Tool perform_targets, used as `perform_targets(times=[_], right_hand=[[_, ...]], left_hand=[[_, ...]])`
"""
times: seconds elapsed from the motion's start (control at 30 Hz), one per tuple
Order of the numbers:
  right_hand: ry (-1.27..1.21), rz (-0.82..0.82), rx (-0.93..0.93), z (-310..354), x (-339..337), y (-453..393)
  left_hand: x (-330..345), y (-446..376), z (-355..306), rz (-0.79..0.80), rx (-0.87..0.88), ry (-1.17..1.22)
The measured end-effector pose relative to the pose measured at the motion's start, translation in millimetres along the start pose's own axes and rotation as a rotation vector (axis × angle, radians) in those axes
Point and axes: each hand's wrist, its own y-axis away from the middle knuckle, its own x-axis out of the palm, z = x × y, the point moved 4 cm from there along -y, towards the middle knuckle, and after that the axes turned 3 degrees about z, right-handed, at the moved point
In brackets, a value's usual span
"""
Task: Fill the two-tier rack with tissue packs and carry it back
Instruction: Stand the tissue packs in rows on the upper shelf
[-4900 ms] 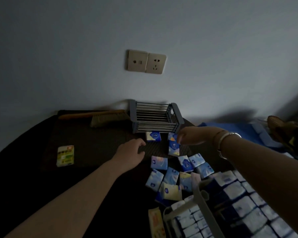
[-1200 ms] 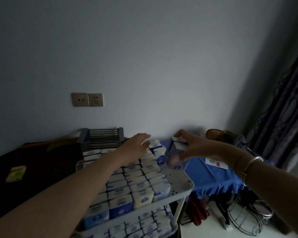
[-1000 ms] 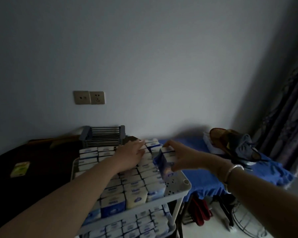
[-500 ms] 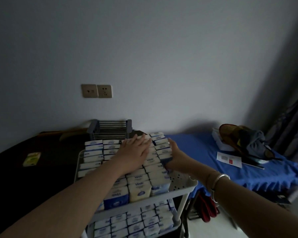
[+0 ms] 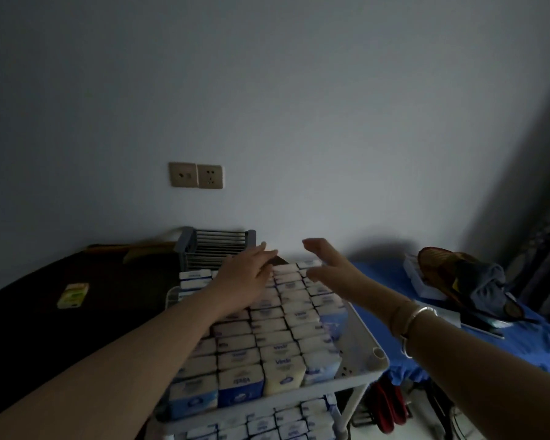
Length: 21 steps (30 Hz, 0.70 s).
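The white two-tier rack (image 5: 361,338) stands in front of me. Its top tier is packed with rows of upright tissue packs (image 5: 277,341), and more packs (image 5: 273,423) fill the lower tier. My left hand (image 5: 246,271) lies flat with straight fingers on the packs at the far end of the top tier. My right hand (image 5: 329,262) hovers open just above the far right packs, fingers spread, holding nothing. A silver bangle sits on that wrist.
A dark table (image 5: 45,312) lies to the left with a small green-yellow pack (image 5: 73,295), a grey wire dish rack (image 5: 216,249) and a brush (image 5: 140,252) by the wall. A blue-covered table (image 5: 521,338) with clothes and papers stands right.
My right hand set a tissue pack into the far right row of the top tier, let go and lifted away open. My left hand stayed on the packs.
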Motion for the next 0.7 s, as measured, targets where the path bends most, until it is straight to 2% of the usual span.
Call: perform_targets(times=[0.13, 0.3, 0.5, 0.7], right_hand=[[0.044, 0.007, -0.073, 35, 33, -42], [0.113, -0.014, -0.07, 62, 85, -107], [0.281, -0.103, 0.08, 71, 136, -178], [0.484, 0.046, 0.303, 57, 171, -221]], left_hand=[[-41, 3, 43, -0.078, -0.039, 0.064], [-82, 6, 130, -0.162, -0.119, 0.166], [-112, 7, 240, -0.104, -0.164, 0.166], [-101, -6, 313, 0.054, -0.194, 0.197]])
